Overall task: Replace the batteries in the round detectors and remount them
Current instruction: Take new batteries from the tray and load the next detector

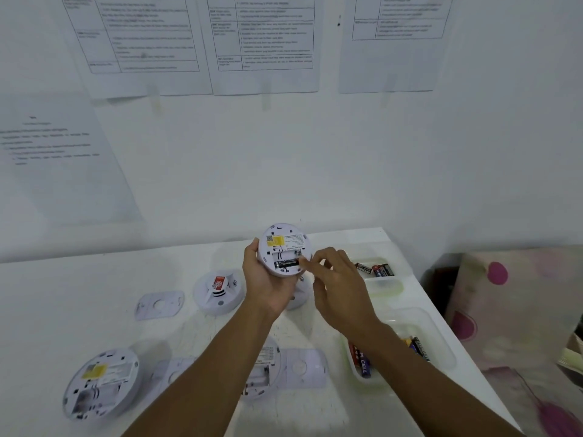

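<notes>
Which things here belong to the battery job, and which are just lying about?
Job: held detector, battery in it, left hand, right hand, other detectors, mounting plates, battery trays.
Lying about: wall sheets, spotted cloth.

I see bare worktop [47, 310] along my far left; a hand could pass there. The middle is crowded: a face-up detector [220, 291], a mounting plate [159, 305] just beside it, a back-up detector [101, 383] at near left. Above the middle, my left hand [268, 285] grips a raised detector [284, 244] while my right hand [334, 279] pinches its battery [285, 264]. A far tray [375, 259] and near tray [441, 342] line the right edge. The wall [284, 184] closes the back.
</notes>
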